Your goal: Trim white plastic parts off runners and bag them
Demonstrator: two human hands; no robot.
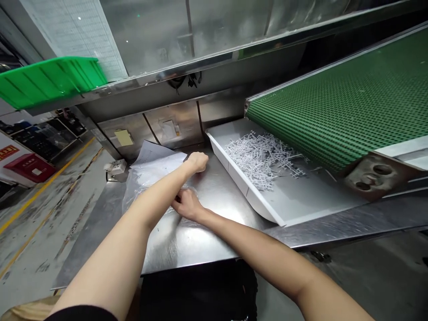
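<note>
My left hand (pixel 198 161) is closed in a fist above the metal table, beyond my right hand and beside the right edge of some papers (pixel 157 164). What it holds, if anything, is hidden. My right hand (pixel 187 204) is closed at the edge of a clear plastic bag (pixel 135 189), partly under my left forearm. Its fingertips are mostly hidden by that forearm. The bag lies crumpled on the table's left part, with the papers in or under it; I cannot tell which.
A white tray (pixel 245 186) with a heap of small white plastic parts (pixel 257 156) stands to the right, under the end of a green conveyor belt (pixel 347 98). A green bin (pixel 50 82) sits on the upper shelf. A power socket (pixel 117 167) is at the table's back left.
</note>
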